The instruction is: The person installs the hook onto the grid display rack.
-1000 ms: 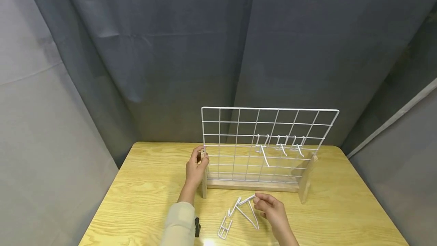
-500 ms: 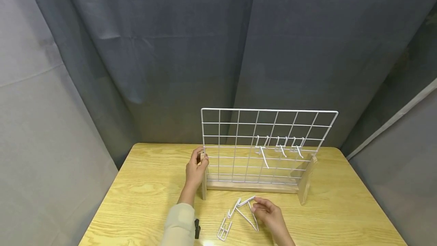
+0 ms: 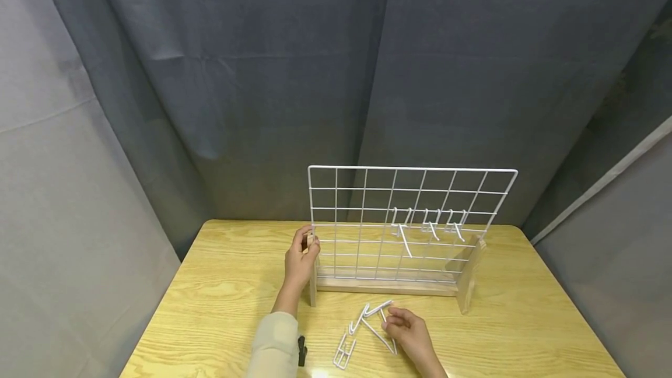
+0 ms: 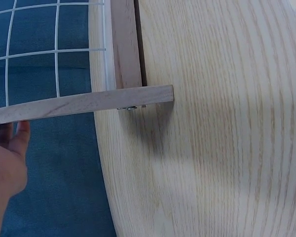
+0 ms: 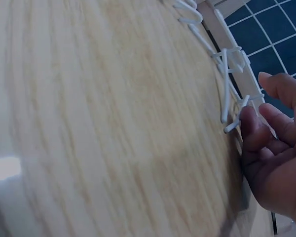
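Observation:
A white wire grid panel (image 3: 362, 208) stands in a wooden base (image 3: 388, 286) with two side uprights. My left hand (image 3: 301, 261) grips the top of the left upright (image 4: 84, 103), thumb and fingers on either side of it. Several white wire hooks lie on the table in front: a small cluster (image 3: 378, 336) and a separate one (image 3: 343, 352) nearer me. My right hand (image 3: 413, 336) is at the cluster's right side. In the right wrist view its fingertips are right at one end of a hook (image 5: 225, 89), with the index finger held apart from the thumb.
Three white hooks hang on the right half of the grid, one with a longer prong (image 3: 405, 242). A small black object (image 3: 301, 350) lies beside the left sleeve (image 3: 275, 343). Grey curtains (image 3: 252, 104) enclose the wooden table (image 3: 220, 290).
My right hand has moved slightly left and toward me, along the hook cluster. The hooks keep their places, and my left hand stays on the upright.

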A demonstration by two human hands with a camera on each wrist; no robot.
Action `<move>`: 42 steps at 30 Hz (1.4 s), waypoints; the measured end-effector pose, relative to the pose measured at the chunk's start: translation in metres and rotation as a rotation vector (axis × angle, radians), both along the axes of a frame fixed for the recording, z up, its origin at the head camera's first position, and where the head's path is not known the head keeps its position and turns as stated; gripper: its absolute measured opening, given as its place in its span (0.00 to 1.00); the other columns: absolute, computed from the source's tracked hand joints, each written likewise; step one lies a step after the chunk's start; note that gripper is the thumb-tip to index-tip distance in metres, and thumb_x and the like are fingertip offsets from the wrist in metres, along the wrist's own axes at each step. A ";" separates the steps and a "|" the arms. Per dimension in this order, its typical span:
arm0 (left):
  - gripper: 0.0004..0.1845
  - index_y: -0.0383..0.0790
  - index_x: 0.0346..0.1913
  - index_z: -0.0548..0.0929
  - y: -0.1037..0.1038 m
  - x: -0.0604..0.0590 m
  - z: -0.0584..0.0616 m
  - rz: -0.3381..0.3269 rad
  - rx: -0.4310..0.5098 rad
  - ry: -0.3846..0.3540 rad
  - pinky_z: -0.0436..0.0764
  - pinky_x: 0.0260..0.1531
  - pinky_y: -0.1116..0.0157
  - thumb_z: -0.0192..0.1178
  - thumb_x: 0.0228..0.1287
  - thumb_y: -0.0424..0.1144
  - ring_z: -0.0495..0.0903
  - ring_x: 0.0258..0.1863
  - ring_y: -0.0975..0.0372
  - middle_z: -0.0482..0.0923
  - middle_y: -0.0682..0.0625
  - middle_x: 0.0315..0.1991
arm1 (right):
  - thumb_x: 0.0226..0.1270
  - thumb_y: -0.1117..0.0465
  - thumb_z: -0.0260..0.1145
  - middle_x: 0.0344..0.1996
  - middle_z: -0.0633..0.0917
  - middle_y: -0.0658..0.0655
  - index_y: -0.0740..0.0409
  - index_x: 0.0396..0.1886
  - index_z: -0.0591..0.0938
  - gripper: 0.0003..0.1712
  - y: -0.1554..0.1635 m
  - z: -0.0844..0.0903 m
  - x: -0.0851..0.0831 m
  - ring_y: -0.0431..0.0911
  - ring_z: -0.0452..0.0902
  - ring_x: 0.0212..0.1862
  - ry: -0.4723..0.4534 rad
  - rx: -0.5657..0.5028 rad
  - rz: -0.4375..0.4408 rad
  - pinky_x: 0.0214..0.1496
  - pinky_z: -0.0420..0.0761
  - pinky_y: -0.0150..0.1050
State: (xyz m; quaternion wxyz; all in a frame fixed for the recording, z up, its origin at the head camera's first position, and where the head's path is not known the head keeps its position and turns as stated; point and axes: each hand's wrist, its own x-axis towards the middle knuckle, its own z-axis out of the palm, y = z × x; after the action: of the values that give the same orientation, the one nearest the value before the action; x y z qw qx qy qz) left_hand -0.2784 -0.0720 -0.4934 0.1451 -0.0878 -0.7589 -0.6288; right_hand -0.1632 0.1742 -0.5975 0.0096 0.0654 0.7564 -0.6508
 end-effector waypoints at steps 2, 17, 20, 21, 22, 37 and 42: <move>0.18 0.41 0.56 0.72 0.001 0.006 0.008 -0.004 -0.002 0.005 0.76 0.34 0.60 0.54 0.63 0.29 0.77 0.40 0.54 0.77 0.45 0.38 | 0.55 0.66 0.69 0.39 0.80 0.63 0.77 0.52 0.72 0.28 0.000 -0.003 -0.001 0.51 0.77 0.42 0.002 0.025 -0.004 0.40 0.78 0.32; 0.18 0.42 0.56 0.72 -0.003 -0.006 -0.008 -0.007 0.012 0.010 0.77 0.32 0.58 0.54 0.63 0.29 0.77 0.40 0.52 0.78 0.43 0.39 | 0.49 0.69 0.71 0.31 0.81 0.56 0.73 0.44 0.79 0.21 -0.002 -0.008 -0.012 0.48 0.76 0.37 0.023 0.149 -0.026 0.35 0.77 0.30; 0.19 0.48 0.57 0.72 -0.004 -0.013 -0.019 -0.010 0.014 -0.005 0.77 0.34 0.59 0.54 0.63 0.31 0.76 0.41 0.54 0.78 0.44 0.40 | 0.48 0.69 0.71 0.30 0.81 0.55 0.70 0.43 0.81 0.20 -0.003 -0.007 -0.012 0.47 0.75 0.35 0.032 0.185 -0.030 0.34 0.77 0.30; 0.19 0.50 0.56 0.72 -0.005 -0.014 -0.020 -0.011 0.015 -0.010 0.77 0.34 0.59 0.54 0.64 0.32 0.76 0.41 0.55 0.78 0.45 0.40 | 0.48 0.68 0.71 0.29 0.81 0.54 0.70 0.43 0.81 0.19 -0.003 -0.007 -0.013 0.46 0.75 0.35 0.040 0.205 -0.030 0.34 0.77 0.30; 0.19 0.51 0.56 0.72 -0.005 -0.014 -0.021 -0.011 0.015 -0.012 0.77 0.34 0.60 0.54 0.64 0.33 0.76 0.41 0.57 0.78 0.46 0.40 | 0.48 0.68 0.71 0.29 0.81 0.53 0.69 0.42 0.82 0.19 -0.004 -0.007 -0.013 0.46 0.75 0.34 0.045 0.223 -0.028 0.34 0.76 0.30; 0.19 0.47 0.57 0.72 -0.005 -0.014 -0.024 -0.025 0.049 0.021 0.77 0.33 0.61 0.55 0.63 0.32 0.74 0.39 0.56 0.77 0.46 0.39 | 0.49 0.68 0.70 0.24 0.80 0.48 0.66 0.37 0.84 0.13 -0.009 -0.009 -0.014 0.42 0.74 0.29 0.066 0.383 -0.064 0.33 0.75 0.35; 0.19 0.48 0.57 0.72 -0.004 -0.014 -0.023 -0.043 0.037 0.010 0.76 0.33 0.62 0.54 0.64 0.33 0.74 0.38 0.58 0.76 0.46 0.39 | 0.50 0.68 0.70 0.22 0.81 0.49 0.64 0.32 0.85 0.08 -0.010 -0.008 -0.014 0.42 0.75 0.27 0.064 0.402 -0.086 0.29 0.75 0.33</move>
State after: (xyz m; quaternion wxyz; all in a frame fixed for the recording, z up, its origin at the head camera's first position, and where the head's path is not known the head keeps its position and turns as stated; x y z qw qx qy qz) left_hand -0.2921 -0.0764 -0.5168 0.1368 -0.1046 -0.7442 -0.6454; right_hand -0.1767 0.1645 -0.6058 -0.0556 0.0774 0.8675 -0.4882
